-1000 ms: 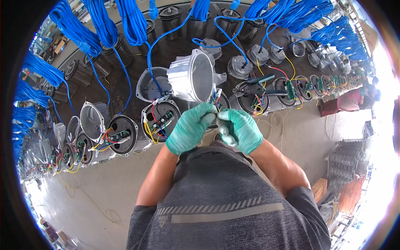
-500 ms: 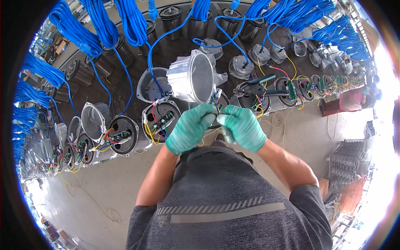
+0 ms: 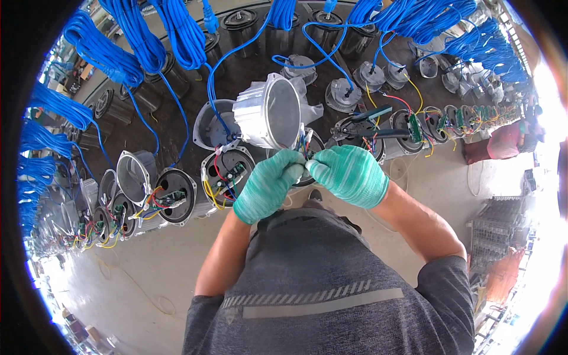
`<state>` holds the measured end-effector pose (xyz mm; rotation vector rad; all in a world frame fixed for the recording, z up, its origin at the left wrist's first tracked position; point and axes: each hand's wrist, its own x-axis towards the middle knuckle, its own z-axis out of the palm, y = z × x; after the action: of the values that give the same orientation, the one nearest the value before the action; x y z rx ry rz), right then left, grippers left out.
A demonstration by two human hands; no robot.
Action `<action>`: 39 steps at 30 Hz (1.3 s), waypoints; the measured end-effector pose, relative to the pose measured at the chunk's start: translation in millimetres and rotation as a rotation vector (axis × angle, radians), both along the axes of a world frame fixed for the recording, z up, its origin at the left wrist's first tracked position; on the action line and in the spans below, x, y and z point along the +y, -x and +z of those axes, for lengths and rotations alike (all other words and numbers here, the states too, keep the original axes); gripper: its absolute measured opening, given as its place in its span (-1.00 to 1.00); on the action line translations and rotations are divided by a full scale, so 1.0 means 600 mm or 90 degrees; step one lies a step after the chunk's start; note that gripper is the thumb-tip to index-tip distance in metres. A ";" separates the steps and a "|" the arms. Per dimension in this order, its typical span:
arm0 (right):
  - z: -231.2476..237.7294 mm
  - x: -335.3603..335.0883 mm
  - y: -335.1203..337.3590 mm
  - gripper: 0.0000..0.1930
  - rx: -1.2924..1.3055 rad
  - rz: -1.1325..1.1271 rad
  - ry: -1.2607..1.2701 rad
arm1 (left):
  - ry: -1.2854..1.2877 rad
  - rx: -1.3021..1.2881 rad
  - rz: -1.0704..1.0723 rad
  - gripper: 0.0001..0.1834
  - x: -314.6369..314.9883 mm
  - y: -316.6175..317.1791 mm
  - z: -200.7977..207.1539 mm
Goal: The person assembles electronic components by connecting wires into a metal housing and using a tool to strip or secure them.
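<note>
My left hand (image 3: 271,184), in a green knit glove, is closed in a pinch on thin coloured wires (image 3: 305,141). Fingertip to fingertip with it, my right hand (image 3: 350,176) in a matching glove pinches the same small bundle. The gloves hide the wire ends. Behind the fingers sits a round black-faced motor end (image 3: 315,144), partly covered. A ribbed silver metal housing (image 3: 251,118) lies tilted just beyond my left hand, its round opening facing me. Dark-handled pliers (image 3: 373,116) rest across the neighbouring motor, beyond my right hand.
Motor ends with wires and green circuit boards (image 3: 173,198) line the near bench edge. Bundled blue cables (image 3: 177,35) hang across the back, leading down to metal covers (image 3: 343,94). Dark motor cylinders (image 3: 239,35) stand behind. Wire crates (image 3: 497,228) are on the floor at right.
My right hand has turned slightly, its back rolled upward and its elbow shifted outward. Both hands keep their pinch at the wires. The housing appears slightly further left.
</note>
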<state>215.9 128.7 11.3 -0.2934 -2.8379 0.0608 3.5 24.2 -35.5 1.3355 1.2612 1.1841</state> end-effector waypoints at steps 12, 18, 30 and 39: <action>0.035 -0.026 -0.012 -0.86 0.146 -0.185 0.346 | -0.038 0.054 0.021 -0.79 0.001 0.001 0.002; 0.024 0.029 0.013 -0.70 0.025 0.091 0.073 | 0.056 0.003 0.026 -0.78 0.000 -0.006 0.007; 0.076 0.161 0.030 -0.80 -0.080 0.116 0.143 | 0.088 -0.039 0.101 -0.78 -0.009 -0.029 0.006; -0.199 0.447 0.230 -0.67 -0.545 0.076 0.204 | 0.099 0.005 0.094 -0.78 -0.003 -0.030 0.021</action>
<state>77.9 397.1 -108.1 -0.2547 -3.6936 0.5377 21.2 22.5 -22.8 1.1510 1.4476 1.1569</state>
